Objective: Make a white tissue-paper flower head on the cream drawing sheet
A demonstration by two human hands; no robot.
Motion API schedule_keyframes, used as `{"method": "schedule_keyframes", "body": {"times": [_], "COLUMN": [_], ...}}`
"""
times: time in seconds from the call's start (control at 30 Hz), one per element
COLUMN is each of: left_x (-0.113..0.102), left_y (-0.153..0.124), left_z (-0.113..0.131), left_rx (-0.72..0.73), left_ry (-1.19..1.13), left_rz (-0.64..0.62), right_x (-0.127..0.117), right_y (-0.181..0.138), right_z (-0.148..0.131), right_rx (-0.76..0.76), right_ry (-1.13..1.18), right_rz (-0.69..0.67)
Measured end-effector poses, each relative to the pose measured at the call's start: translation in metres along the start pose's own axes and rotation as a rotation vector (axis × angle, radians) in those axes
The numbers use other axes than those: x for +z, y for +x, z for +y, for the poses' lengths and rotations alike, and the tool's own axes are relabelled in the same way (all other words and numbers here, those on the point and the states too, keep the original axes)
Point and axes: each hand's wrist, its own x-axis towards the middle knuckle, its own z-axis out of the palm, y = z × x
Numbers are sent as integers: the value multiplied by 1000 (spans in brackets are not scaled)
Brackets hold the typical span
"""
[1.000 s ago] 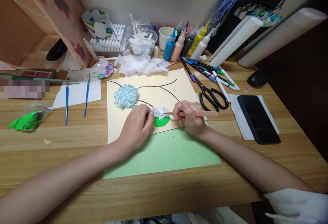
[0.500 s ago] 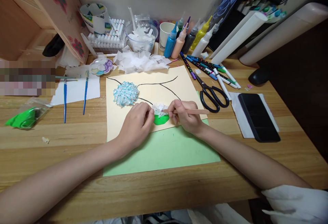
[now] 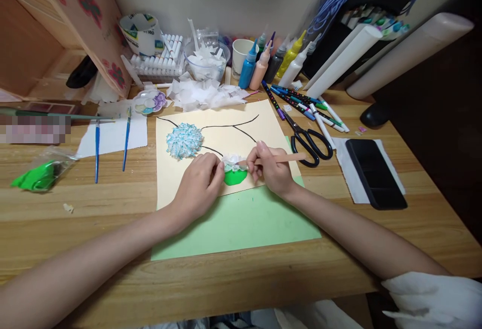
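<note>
A cream sheet [image 3: 226, 133] with black drawn branches lies on a green sheet [image 3: 241, 223] on the wooden desk. A blue-white tissue ball [image 3: 184, 139] is stuck on it at the left. My left hand [image 3: 199, 183] is closed in a pinch at the edge of a white tissue tuft [image 3: 233, 160] that sits over a green painted patch [image 3: 234, 177]. My right hand [image 3: 269, 168] grips a thin wooden stick [image 3: 288, 157], its tip pressed into the tuft.
Black scissors [image 3: 311, 140], several markers [image 3: 305, 105] and paint bottles [image 3: 263, 63] lie to the right and back. Torn white tissue [image 3: 205, 93], a palette [image 3: 150, 102], two blue brushes [image 3: 111, 140], a green bag [image 3: 39, 176] and a black phone [image 3: 374, 173] surround the sheets.
My right hand slid a little left along the stick, closer to the tuft. My left hand stays pinched at the tuft. The view shifted slightly.
</note>
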Motion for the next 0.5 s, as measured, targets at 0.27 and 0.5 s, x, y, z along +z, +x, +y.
{"method": "schedule_keyframes", "body": {"times": [0.27, 0.5], "left_x": [-1, 1], "left_y": [-4, -3], "left_z": [-1, -8], "left_rx": [103, 153], "left_ry": [15, 101], "left_rz": [51, 129], "right_x": [-5, -2], "right_y": [-7, -6], "right_z": [9, 6], "right_rx": [-116, -578], "right_ry": [-8, -312], "right_rz": [32, -232]}}
